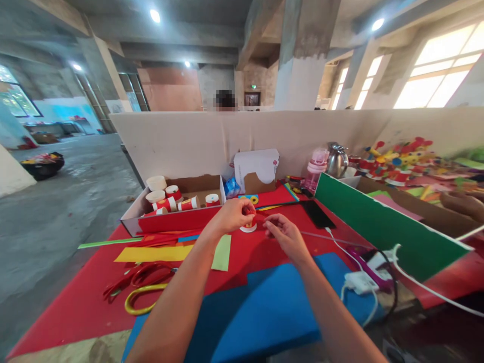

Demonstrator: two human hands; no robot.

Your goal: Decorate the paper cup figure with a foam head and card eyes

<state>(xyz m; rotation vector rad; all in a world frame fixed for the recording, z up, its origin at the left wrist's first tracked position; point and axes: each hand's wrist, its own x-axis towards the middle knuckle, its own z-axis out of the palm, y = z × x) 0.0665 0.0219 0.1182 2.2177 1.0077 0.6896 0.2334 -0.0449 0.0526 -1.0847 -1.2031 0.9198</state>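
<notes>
My left hand (239, 213) is closed over the top of a small paper cup (248, 229), which stands rim-down on the red table covering. Its wide white rim shows below my fingers; most of its red side is hidden. Just right of the cup, my right hand (285, 234) is raised with thumb and fingers drawn together. Whatever may be between those fingertips is too small to make out. Behind my left hand lie yellow rings (254, 199), perhaps tape rolls. Near my left forearm are yellow strips (151, 254), a light green sheet (222, 253) and red-handled scissors (153, 274).
A cardboard box (130, 222) with several red and white cups stands left. A green-sided box (378, 227) stands right, with another person's hand (461, 205) beside it. A phone (318, 215), white cables (361, 283), a pink bottle (316, 169) and blue foam sheets (264, 307) lie around.
</notes>
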